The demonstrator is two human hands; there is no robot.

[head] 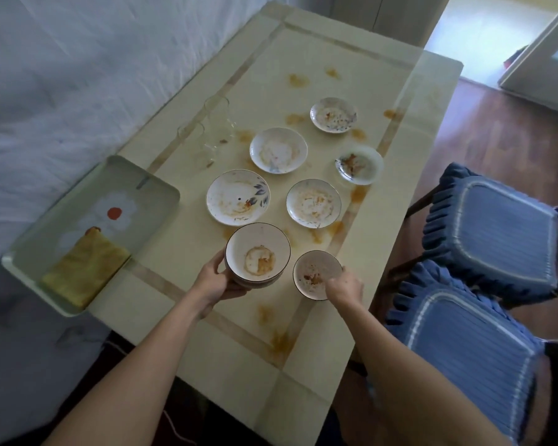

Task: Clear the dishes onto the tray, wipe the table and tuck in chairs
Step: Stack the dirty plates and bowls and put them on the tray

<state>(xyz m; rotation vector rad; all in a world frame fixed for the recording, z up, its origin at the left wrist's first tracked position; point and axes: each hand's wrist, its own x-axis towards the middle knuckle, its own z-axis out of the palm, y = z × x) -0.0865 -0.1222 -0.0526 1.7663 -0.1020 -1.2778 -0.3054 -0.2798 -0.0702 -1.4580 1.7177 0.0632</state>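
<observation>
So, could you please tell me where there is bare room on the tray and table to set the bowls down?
The tray is bare from the yellow cloth to its far rim. The table is bare near the person, apart from stains. The middle is crowded with plates and two glasses.

Shiny white bowls (257,252) and plates (278,150) — a smooth glossy table (245,346), clear glass cups (218,119), soft yellow cloth (86,270).

Cream table (303,365); blue striped cushions (493,226); yellow cloth (84,272).
</observation>
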